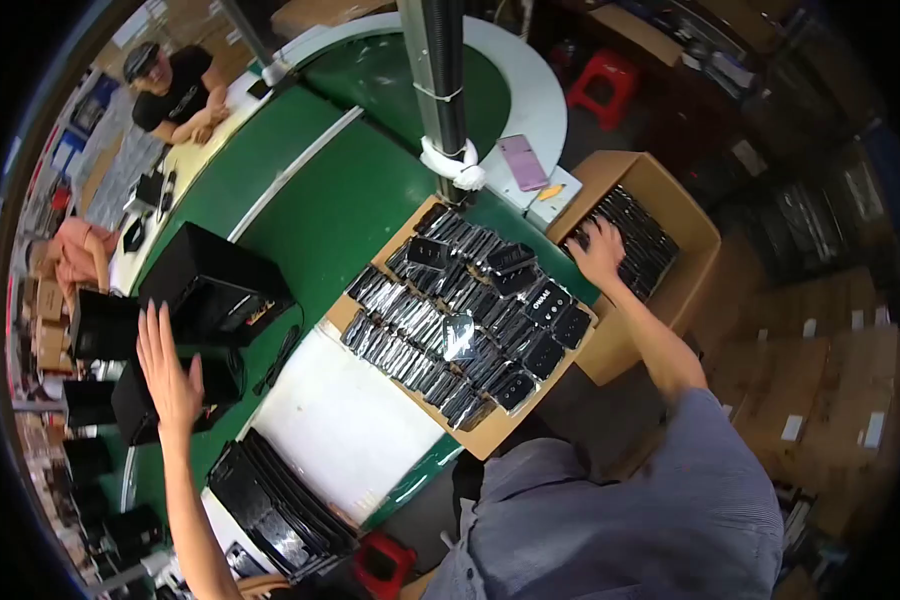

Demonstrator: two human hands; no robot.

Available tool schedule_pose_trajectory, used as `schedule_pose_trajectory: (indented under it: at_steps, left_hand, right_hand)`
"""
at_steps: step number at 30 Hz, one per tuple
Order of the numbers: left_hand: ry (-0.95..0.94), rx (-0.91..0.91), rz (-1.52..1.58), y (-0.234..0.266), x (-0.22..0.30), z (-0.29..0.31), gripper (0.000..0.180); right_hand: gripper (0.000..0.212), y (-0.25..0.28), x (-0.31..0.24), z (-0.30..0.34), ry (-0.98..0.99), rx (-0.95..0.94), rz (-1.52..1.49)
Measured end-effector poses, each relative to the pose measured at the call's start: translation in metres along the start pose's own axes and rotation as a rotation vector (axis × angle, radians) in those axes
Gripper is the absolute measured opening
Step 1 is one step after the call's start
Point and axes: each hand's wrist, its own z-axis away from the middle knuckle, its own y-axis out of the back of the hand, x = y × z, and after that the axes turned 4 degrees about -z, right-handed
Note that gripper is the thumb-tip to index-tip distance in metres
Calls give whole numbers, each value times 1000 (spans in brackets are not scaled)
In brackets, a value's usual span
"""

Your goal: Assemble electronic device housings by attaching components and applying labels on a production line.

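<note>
The right hand reaches into an open cardboard box, fingers spread over tightly packed black wrapped pieces; whether it pinches one I cannot tell. The left hand is raised flat, fingers extended and nearly together, thumb a little apart, holding nothing.

Between the two hands, nearer the right, lies a cardboard tray crowded with rows of small black plates, a few lying loose on top. Just beyond the left hand's fingers stands a black cabinet with an open front. Below the left hand, toward the body, leans a stack of black panels.

Beyond the right hand and to its left, a dark pole with a white wrapping rises at the tray's far corner, standing in the way there. Nearer that hand lie a pink phone and a small orange item.

The tray rests partly on a white sheet over a green worktop. Far beyond the left hand, two people sit along the opposite edge. A red stool stands past the right hand; stacked cartons fill the floor to its right.
</note>
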Motion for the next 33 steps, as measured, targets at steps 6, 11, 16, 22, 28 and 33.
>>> schedule_pose_trajectory:
  at_steps: [6, 11, 16, 22, 28, 33]
  left_hand:
    - [-87, -19, -121, -92, -52, -44, 106]
    - [-179, -84, -187, -112, -97, -84, 92]
    - [-317, 89, -219, 27, -86, -120, 84]
    - [-333, 18, -93, 201, -17, -75, 77]
    - [-276, -172, 92, 247, -5, -12, 65]
    - [-239, -504, 446, 106, -13, 45, 72]
  right_hand:
    - [24, 189, 102, 286, -223, -293, -163]
    - [18, 251, 30, 423, -617, -200, -410]
    - [32, 198, -170, 333, -729, -772, -1343]
    - [119, 40, -338, 231, -1330, -1560, -2034]
    - [37, 35, -394, 151, -994, -1387, -1834]
    - [30, 67, -367, 124, -571, -1682, -1857]
